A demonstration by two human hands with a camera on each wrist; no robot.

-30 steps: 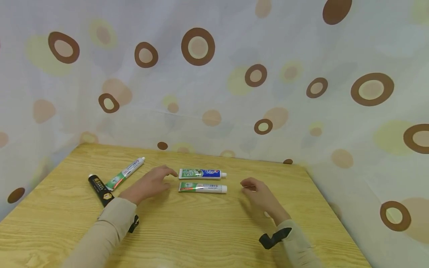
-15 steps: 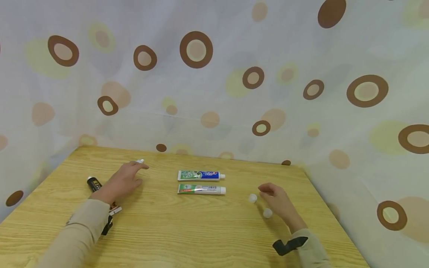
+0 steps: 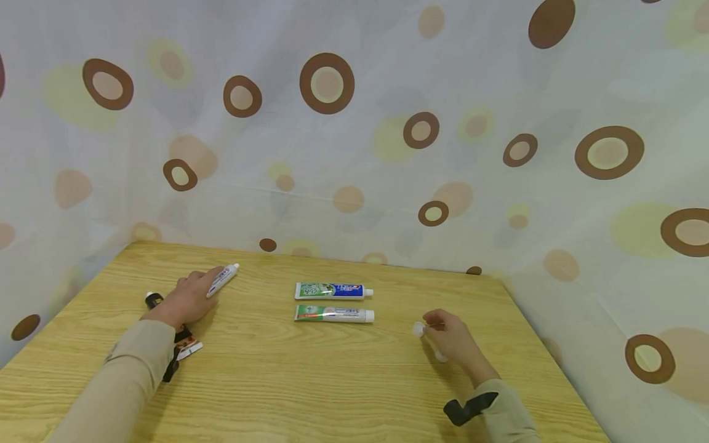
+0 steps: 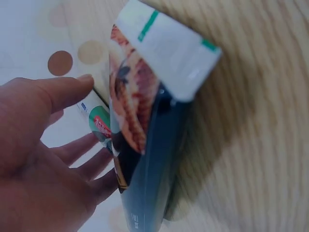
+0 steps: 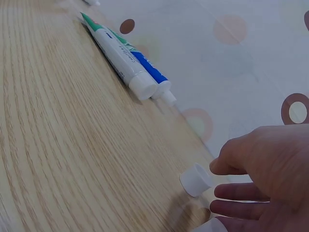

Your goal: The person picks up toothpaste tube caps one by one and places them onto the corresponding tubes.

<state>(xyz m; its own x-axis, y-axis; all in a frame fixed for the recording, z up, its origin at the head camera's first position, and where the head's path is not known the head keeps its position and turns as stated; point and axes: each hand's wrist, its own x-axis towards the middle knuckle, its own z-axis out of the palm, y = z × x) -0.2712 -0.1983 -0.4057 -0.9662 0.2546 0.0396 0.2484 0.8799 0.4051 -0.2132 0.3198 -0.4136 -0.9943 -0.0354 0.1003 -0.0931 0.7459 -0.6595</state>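
Observation:
My left hand [image 3: 185, 301] is at the left of the table, around the covered end of a white-and-green toothpaste tube [image 3: 223, 278]. The tube's capped end points to the back right. In the left wrist view, this tube [image 4: 100, 123] lies between thumb and fingers. Under the left forearm is a black toothpaste tube [image 4: 157, 140] with a white crimped end, partly covered in the head view. My right hand [image 3: 454, 338] is low over the right side. Its thumb and straight fingers are spread apart, right beside a white cap [image 5: 195, 180]; a second cap [image 5: 212, 225] sits under the fingers.
Two more toothpaste tubes lie side by side mid-table: a green-and-blue one [image 3: 334, 291] behind, a white-and-green one [image 3: 334, 314] in front. Both have their caps toward the right. A patterned cloth [image 3: 354, 154] hangs behind the wooden table [image 3: 310, 394] and at its sides.
My left hand has moved left from the two middle tubes to the white-and-green tube at the left. The right hand has shifted right and down, beside the caps.

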